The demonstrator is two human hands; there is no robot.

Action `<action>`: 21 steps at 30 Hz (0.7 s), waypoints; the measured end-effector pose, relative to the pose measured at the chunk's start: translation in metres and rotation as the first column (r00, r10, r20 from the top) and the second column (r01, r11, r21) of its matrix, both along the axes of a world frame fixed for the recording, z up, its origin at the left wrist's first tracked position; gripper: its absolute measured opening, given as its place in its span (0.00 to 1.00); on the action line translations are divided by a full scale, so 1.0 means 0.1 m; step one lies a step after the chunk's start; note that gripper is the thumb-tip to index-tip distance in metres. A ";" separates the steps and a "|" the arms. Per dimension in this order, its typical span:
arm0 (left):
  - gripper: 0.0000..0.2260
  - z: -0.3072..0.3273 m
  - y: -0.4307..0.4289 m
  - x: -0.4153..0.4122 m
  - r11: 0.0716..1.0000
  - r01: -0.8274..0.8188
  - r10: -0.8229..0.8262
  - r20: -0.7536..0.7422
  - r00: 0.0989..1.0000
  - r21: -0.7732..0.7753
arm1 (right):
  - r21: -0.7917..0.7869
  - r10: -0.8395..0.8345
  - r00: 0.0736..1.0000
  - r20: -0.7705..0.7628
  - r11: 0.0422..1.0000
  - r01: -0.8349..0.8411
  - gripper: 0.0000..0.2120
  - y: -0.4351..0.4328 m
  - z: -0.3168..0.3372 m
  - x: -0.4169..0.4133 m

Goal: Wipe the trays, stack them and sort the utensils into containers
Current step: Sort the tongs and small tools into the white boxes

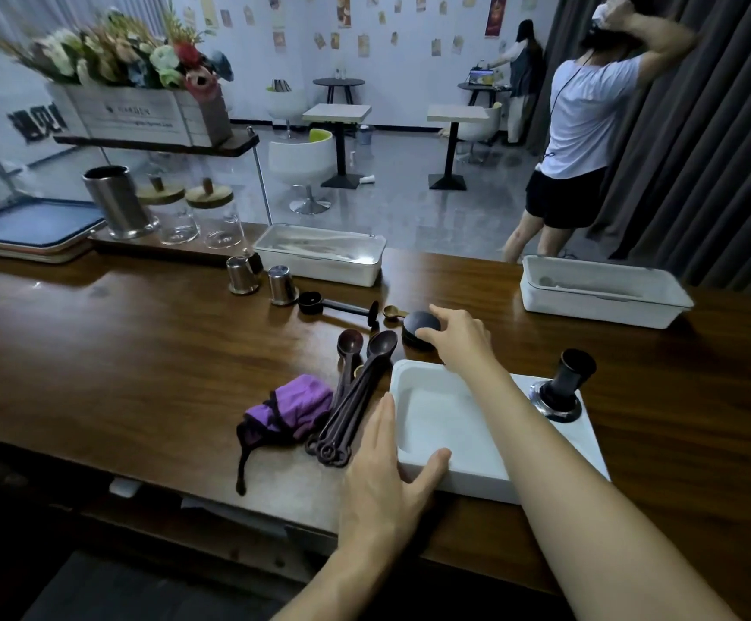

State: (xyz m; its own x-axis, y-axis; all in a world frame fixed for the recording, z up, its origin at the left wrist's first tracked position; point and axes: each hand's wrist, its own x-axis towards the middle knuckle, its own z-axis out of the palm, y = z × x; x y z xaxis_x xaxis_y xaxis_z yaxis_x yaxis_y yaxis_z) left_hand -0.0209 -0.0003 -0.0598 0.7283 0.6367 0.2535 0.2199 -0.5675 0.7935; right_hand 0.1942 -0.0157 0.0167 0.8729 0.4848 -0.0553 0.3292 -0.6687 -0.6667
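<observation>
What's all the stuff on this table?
open box: 1, white, front
lidded boxes: 2, white, back
spoons: several, dark brown, left of open box
cloth: 1, purple, beside spoons
scoop: 1, black, behind spoons
disc: 1, black, behind open box
tamper: 1, black, open box's right end
jugs: 2, silver, middle back
jars: 2, clear, back left
trays: stack, blue on top, far left
left hand: 1, flat against open box
right hand: 1, fingers grip disc

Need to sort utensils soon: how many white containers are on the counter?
3 white containers: one at the near edge, touched by the left hand; one clear-lidded at the back; one far right. None seems hidden.
</observation>
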 end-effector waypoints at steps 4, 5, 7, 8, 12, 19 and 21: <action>0.43 0.00 0.00 -0.01 1.000 0.014 -0.014 0.004 1.000 -0.007 | -0.043 0.022 1.000 -0.020 0.999 -0.023 0.21 0.08 -0.03 0.10; 0.43 0.00 0.01 -0.01 1.000 0.013 -0.013 0.003 1.000 -0.004 | -0.054 0.026 1.000 -0.013 0.998 -0.026 0.22 0.10 -0.04 0.12; 0.44 -0.01 0.01 -0.01 1.000 0.012 -0.012 -0.004 1.000 0.007 | -0.077 0.026 1.000 -0.007 0.997 -0.026 0.24 0.13 -0.06 0.15; 0.44 -0.01 0.01 -0.01 1.000 0.014 -0.013 -0.005 1.000 0.011 | -0.087 0.023 1.000 -0.012 0.996 -0.024 0.25 0.14 -0.07 0.17; 0.43 -0.02 0.01 0.00 1.000 0.015 -0.015 0.008 1.000 0.011 | -0.130 0.028 1.000 -0.006 0.991 -0.028 0.27 0.19 -0.09 0.22; 0.43 -0.02 0.00 0.00 1.000 0.015 -0.015 0.016 1.000 0.008 | -0.105 0.002 1.000 -0.007 0.994 -0.003 0.24 0.17 -0.09 0.20; 0.43 -0.02 0.01 0.00 1.000 0.013 -0.013 0.014 1.000 0.014 | -0.046 -0.002 1.000 0.017 0.999 0.003 0.22 0.08 -0.03 0.14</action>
